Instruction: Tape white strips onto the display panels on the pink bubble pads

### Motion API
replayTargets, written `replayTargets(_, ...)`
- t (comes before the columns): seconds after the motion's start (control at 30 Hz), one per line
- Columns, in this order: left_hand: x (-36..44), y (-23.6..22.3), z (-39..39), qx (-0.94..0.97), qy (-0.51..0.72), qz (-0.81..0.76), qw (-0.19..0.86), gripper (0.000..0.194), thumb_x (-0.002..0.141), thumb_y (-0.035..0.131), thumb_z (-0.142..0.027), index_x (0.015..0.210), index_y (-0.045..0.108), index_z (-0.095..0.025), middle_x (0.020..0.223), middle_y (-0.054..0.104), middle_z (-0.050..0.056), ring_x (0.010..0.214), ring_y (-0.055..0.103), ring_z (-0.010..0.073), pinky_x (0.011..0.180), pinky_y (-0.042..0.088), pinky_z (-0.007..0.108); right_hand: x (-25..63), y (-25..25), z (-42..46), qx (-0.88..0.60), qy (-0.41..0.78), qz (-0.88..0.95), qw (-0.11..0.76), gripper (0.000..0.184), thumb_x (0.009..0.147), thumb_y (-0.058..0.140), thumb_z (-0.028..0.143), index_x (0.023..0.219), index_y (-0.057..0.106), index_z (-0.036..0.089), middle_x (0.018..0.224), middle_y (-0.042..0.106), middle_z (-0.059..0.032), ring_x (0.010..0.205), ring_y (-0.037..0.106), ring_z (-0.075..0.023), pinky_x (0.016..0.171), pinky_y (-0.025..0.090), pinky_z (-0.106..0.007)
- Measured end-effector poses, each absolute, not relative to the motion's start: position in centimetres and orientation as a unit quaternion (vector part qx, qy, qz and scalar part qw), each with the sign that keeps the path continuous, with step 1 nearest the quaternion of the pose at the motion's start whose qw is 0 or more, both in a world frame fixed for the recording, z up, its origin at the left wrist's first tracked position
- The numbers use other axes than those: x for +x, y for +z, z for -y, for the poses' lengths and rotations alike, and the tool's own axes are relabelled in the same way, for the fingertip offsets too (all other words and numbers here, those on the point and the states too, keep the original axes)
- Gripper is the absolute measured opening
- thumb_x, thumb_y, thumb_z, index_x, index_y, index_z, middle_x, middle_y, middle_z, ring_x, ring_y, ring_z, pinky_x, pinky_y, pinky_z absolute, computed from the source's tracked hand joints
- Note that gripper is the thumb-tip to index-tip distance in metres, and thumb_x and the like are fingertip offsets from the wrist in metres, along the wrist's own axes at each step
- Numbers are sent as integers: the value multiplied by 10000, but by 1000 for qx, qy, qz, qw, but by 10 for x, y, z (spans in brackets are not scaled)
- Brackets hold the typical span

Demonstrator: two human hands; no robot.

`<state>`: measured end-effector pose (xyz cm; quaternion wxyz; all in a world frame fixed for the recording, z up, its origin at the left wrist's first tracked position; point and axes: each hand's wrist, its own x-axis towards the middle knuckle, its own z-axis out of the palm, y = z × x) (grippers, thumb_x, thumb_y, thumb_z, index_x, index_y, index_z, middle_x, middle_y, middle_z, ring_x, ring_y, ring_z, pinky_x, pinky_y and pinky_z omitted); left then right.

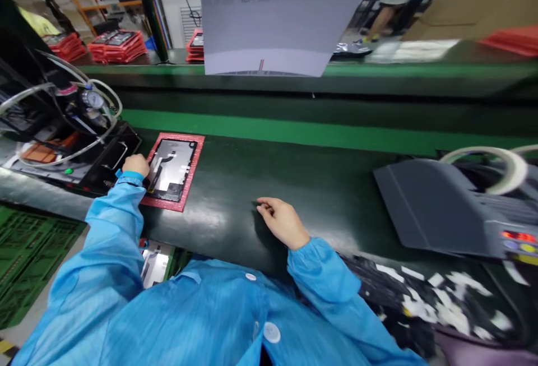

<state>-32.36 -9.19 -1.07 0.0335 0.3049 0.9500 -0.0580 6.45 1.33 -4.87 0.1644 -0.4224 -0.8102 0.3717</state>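
Note:
A tablet-sized display panel with a silvery back, black border and dark flex cable lies on a red bubble-wrap sheet at the left of the bench. My left hand is at the panel's left edge, between it and a black machine. Its fingers are curled like a fist; whatever they may hold is hidden. Over the middle of the bench, my right hand is loosely closed, fingers bent together, with nothing visible in it and apart from the panel.
The black machine with hoses and a gauge stands left. A grey tape dispenser is at right, above black and white scraps. A monitor hangs ahead beside red-wrapped stacks. Green crates sit lower left.

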Motion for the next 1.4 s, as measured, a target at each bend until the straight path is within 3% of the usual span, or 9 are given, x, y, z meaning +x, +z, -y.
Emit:
replayTargets(0.13, -300, 9, 85, 276, -127, -953, -1, 380, 888, 395, -271, 1071, 580, 7, 1134, 598, 206, 1086, 515, 330, 808, 449, 355, 100, -54, -3, -455, 382, 780, 196, 212, 744, 532, 208, 863, 707, 221, 751, 693, -62, 672, 645, -202, 696, 529, -361)
replayTargets(0.27, -207, 11, 47, 455, -50, -884, -95, 407, 890, 360, -312, 1122, 570, -52, 1101, 615, 195, 1047, 541, 311, 846, 443, 387, 113, -52, 14, -493, 392, 751, 197, 203, 741, 546, 180, 869, 703, 190, 775, 703, -56, 725, 656, -193, 743, 525, -353)
replayTargets(0.37, -111, -4, 17, 650, -22, -760, 15, 333, 878, 397, -338, 1017, 634, -148, 1005, 671, 133, 964, 601, 270, 831, 452, 344, 121, -49, 9, -508, 407, 720, 242, 181, 759, 536, 187, 839, 698, 182, 793, 705, -51, 727, 646, -171, 743, 515, -328)
replayTargets(0.53, -12, -33, -22, 753, -38, -644, 130, 265, 873, 437, -368, 867, 646, -205, 910, 696, 98, 831, 638, 236, 660, 442, 294, 187, -44, -13, -615, 324, 549, 465, 161, 745, 540, 294, 764, 653, 180, 750, 669, -38, 693, 606, -150, 699, 491, -297)
replayTargets(0.67, -15, -45, -49, 739, 62, -652, 161, 270, 830, 467, -416, 684, 579, -218, 674, 648, 34, 676, 603, 192, 561, 376, 258, 226, -40, -11, -636, 369, 437, 518, 193, 684, 572, 377, 719, 591, 187, 571, 558, 18, 529, 501, -115, 566, 444, -265)
replayTargets(0.87, -42, -52, -63, 676, 290, -583, 345, 374, 650, 512, -573, 560, 489, -211, 455, 444, -43, 454, 403, 102, 490, 342, 233, 195, -41, -8, -586, 443, 463, 496, 104, 661, 610, 321, 633, 581, 225, 540, 550, 25, 509, 491, -116, 549, 425, -263)
replayTargets(1.03, -44, -49, -64, 638, 322, -570, 406, 456, 571, 557, -661, 571, 499, -209, 438, 456, -46, 443, 395, 97, 479, 341, 236, 218, -39, -25, -623, 354, 397, 574, 147, 656, 616, 346, 686, 600, 204, 653, 598, 15, 628, 531, -118, 637, 441, -258)
replayTargets(1.2, -43, -48, -65, 639, 323, -561, 416, 465, 566, 581, -663, 572, 499, -205, 444, 453, -47, 433, 403, 89, 464, 353, 230, 258, -35, -38, -645, 328, 176, 667, 247, 658, 634, 410, 692, 554, 178, 626, 559, 22, 549, 487, -82, 474, 346, -192)
replayTargets(1.4, -43, -49, -65, 639, 326, -559, 417, 522, 559, 569, -717, 576, 502, -200, 448, 454, -50, 431, 406, 90, 469, 356, 233, 268, -27, -51, -621, 342, 105, 698, 249, 632, 691, 363, 639, 547, 160, 561, 534, 34, 495, 462, -63, 421, 277, -176)
